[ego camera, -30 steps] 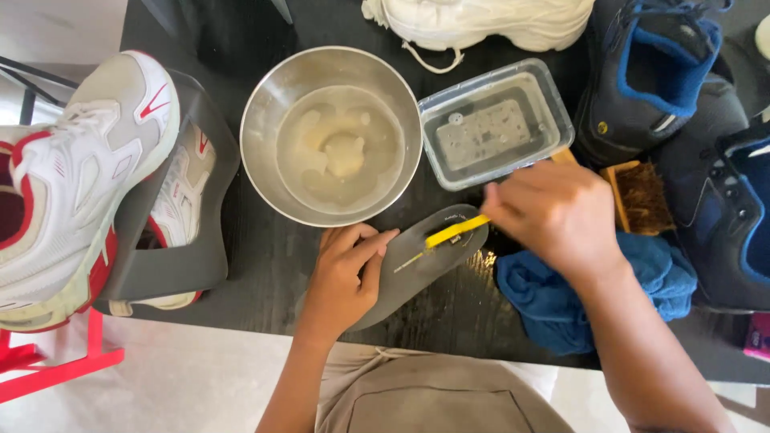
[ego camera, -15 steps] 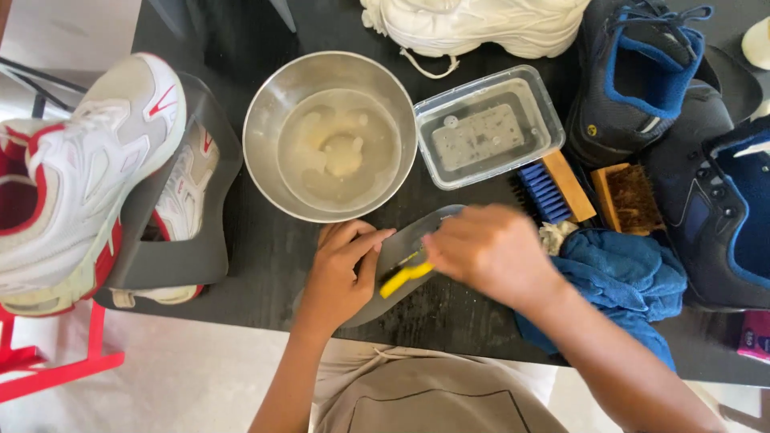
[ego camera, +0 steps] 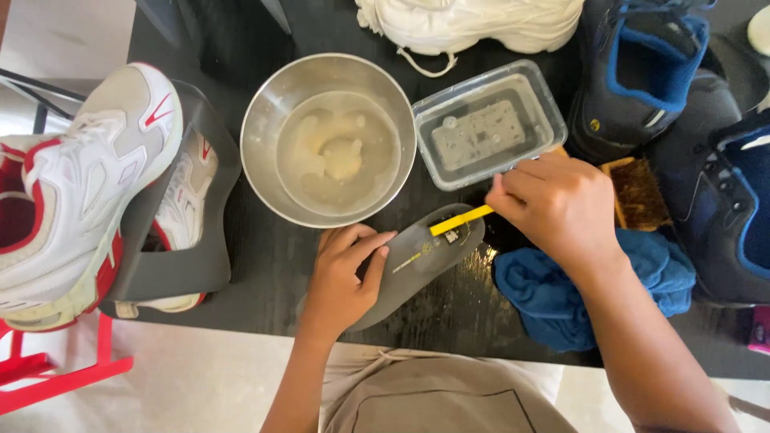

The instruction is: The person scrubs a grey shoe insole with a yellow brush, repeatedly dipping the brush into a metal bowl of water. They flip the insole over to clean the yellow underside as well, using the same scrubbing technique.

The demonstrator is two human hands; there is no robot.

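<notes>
Your left hand (ego camera: 343, 277) presses flat on the dark grey shoe insole (ego camera: 417, 261) at the black table's (ego camera: 265, 265) near edge; your right hand (ego camera: 557, 204) grips a yellow-handled brush (ego camera: 459, 220) over it. Behind stand one steel bowl (ego camera: 327, 138) and one clear plastic tub (ego camera: 489, 124); one blue cloth (ego camera: 553, 297) lies right.

insole (ego camera: 417, 261) before bowl (ego camera: 329, 140) — tub (ego camera: 488, 124) right — cloth (ego camera: 553, 297) right of insole

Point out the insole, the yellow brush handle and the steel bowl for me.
insole (ego camera: 425, 256), head view, on its grey top near the middle.
yellow brush handle (ego camera: 461, 220), head view, on the bare shaft.
steel bowl (ego camera: 261, 120), head view, on its left inner wall.
</notes>
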